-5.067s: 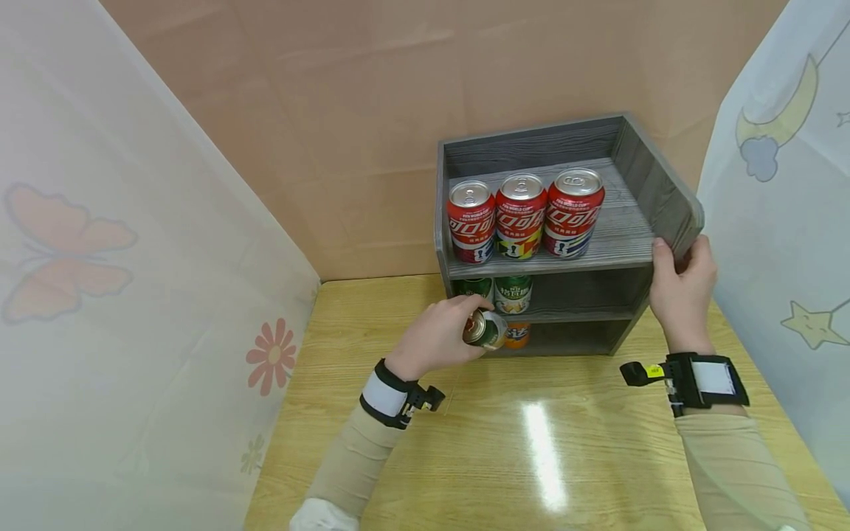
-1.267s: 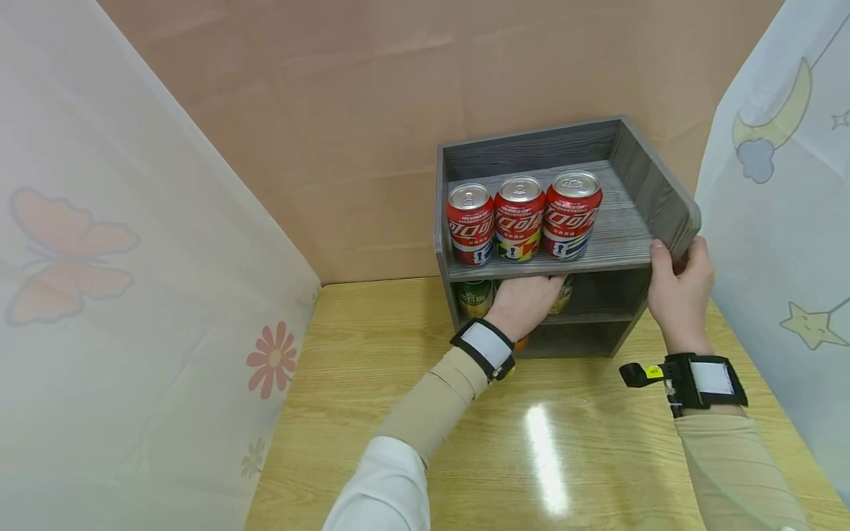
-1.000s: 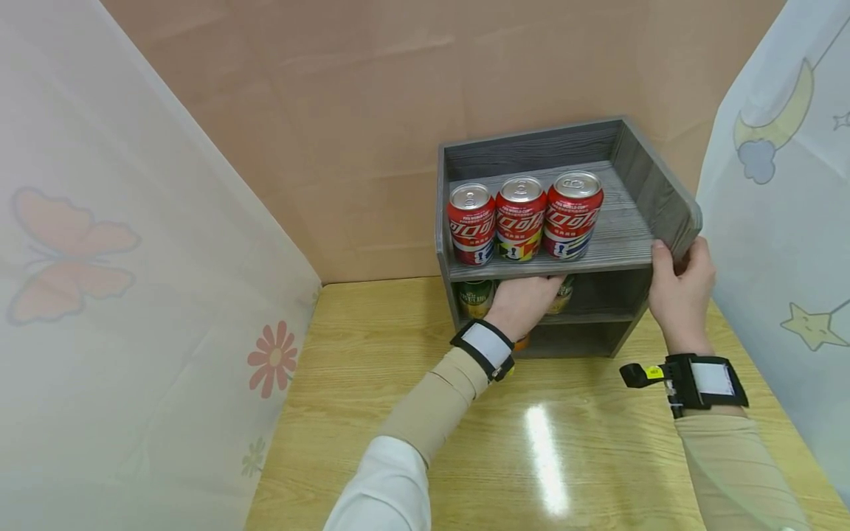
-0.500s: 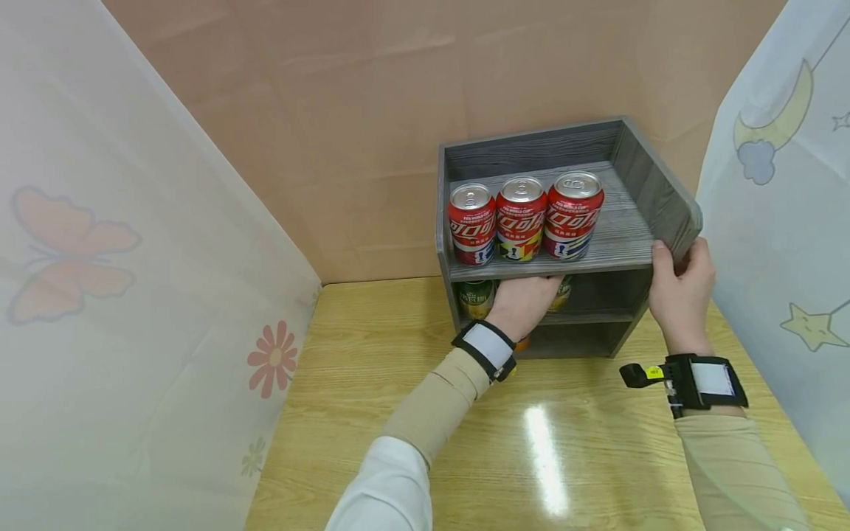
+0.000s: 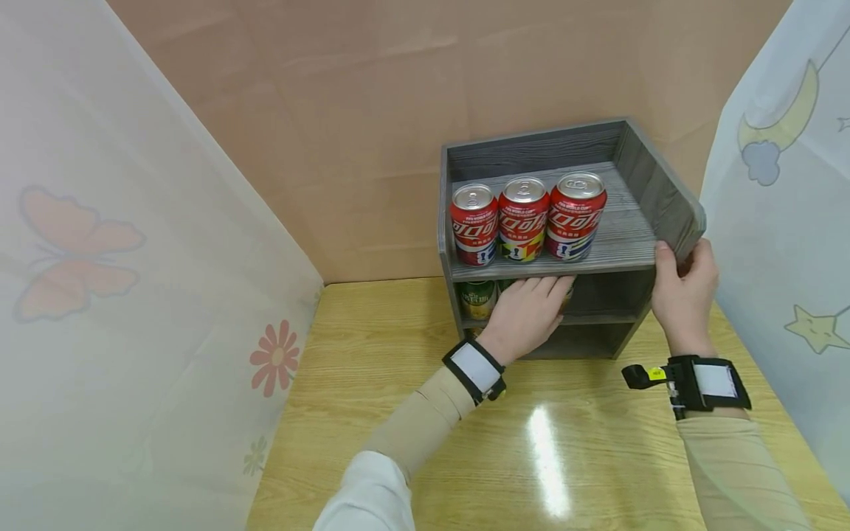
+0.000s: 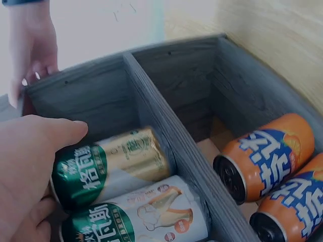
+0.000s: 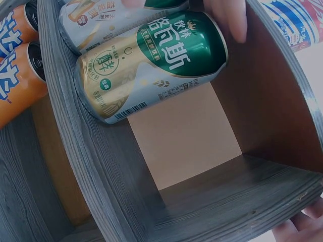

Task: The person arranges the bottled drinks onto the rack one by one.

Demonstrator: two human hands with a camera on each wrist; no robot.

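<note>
A grey wooden shelf unit (image 5: 637, 214) stands on the table. Its right side panel is gripped by my right hand (image 5: 687, 299), thumb in front. My left hand (image 5: 524, 317) is at the middle tier with its fingers extended, overlapping the cans there in the head view. In the left wrist view, its thumb lies just beyond the top of a green-and-gold kvass can (image 6: 111, 166). That rightmost can (image 7: 156, 65) stands beside a white-and-green kvass can (image 6: 146, 217). A third green can (image 5: 477, 299) is at the tier's left end. The left palm is hidden.
On the top tier stand three red cola cans (image 5: 523, 221) in a row. Orange soda cans (image 6: 267, 156) occupy the bottom tier. Printed cloth (image 5: 777, 280) hangs close on the right, and brown paper (image 5: 372, 147) covers the back. Light glares off the wooden table (image 5: 372, 324).
Earlier the left hand held a tilted kvass can before the shelf, then reached into the middle tier. Now it has drawn back slightly and its fingers have spread off the can. Right hand unmoved.
</note>
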